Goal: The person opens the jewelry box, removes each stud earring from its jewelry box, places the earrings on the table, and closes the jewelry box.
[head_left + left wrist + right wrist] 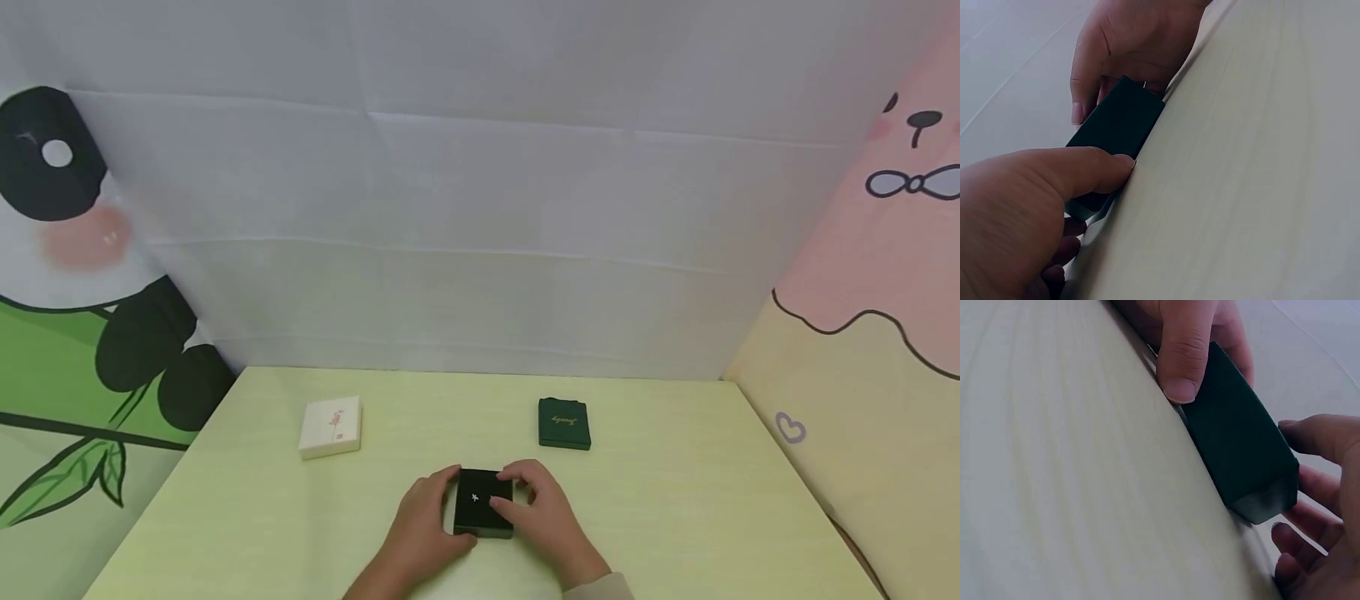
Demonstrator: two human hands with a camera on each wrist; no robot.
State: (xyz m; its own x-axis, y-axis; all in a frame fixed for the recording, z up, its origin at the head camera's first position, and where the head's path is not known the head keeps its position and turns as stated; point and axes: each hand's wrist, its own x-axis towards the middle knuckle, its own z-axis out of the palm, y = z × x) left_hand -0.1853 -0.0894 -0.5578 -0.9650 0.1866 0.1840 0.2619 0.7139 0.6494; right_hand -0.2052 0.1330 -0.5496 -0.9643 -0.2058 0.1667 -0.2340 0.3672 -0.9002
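Dark green box (pixel 467 516) sits on the table (pixel 675 483); left hand (pixel 424 518) grips its left side, thumb near, fingers far; right hand (pixel 546 518) has thumb and forefinger over its right part, whether pinching anything I cannot tell

A small dark box (pixel 480 520) sits hemmed in: the left hand (pixel 423 517) blocks its left side, the right hand (pixel 549 518) its right. Beyond, a wide lane of bare table (pixel 450 417) runs between a white box (pixel 331 427) and a green case (pixel 564 423) to a hanging white sheet (pixel 480 208).
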